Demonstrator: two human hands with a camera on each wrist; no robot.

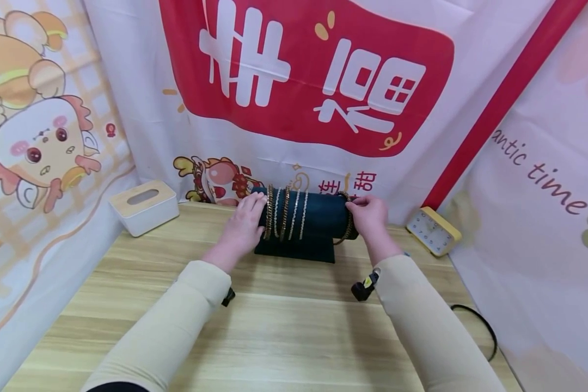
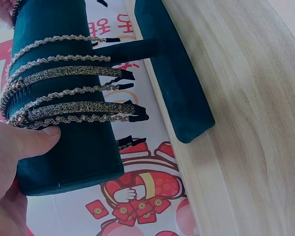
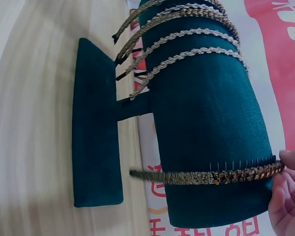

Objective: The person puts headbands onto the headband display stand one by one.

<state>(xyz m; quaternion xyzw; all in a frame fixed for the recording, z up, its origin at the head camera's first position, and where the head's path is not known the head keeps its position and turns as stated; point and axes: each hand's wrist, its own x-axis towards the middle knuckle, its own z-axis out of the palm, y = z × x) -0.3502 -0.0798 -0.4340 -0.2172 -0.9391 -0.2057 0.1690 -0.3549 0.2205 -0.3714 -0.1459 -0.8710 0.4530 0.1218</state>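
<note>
A dark green velvet headband stand [image 1: 323, 215] has a thick horizontal roll over a flat base [image 3: 98, 128]. Several beaded headbands [image 2: 64, 93], some gold and some silver, sit side by side around the roll's left part. My left hand [image 1: 245, 220] grips the roll's left end, with the thumb [image 2: 37, 140] pressed on the velvet right beside the headbands. At the other end, my right hand [image 1: 371, 215] pinches the top of a gold beaded headband [image 3: 206, 177] between thumb and fingers. This headband goes around the roll, its small teeth showing along one edge.
The stand is on a wood-grain table [image 1: 279, 332] close to a printed curtain [image 1: 142, 125]. A white tissue box [image 1: 149, 218] with a wooden lid is at the back left. On the right are a yellow clock [image 1: 433, 231] and a black cord [image 1: 487, 326].
</note>
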